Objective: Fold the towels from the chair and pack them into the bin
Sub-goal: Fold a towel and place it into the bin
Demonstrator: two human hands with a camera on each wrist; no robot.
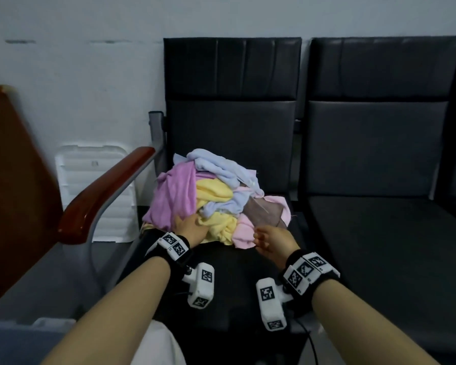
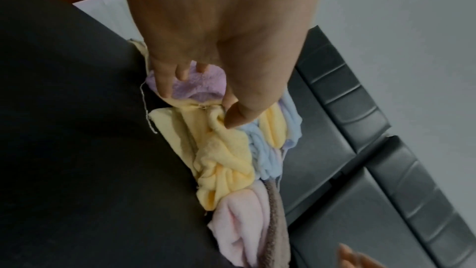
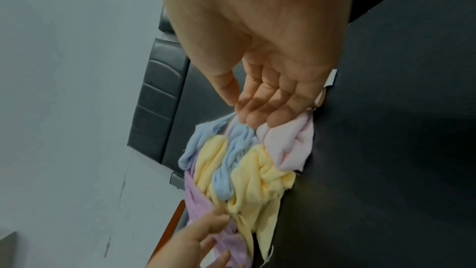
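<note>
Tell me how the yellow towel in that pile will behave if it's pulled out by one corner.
The yellow towel looks soft and bunched, so it will probably hang limp, not hold shape. It lies tangled with the blue towel and purple towel, so pulling may drag those along. The left hand already pinches its edge; it likely weighs little.

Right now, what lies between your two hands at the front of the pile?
In the head view, crumpled yellow towel and a pink towel fill the stretch between left hand and right hand.
</note>
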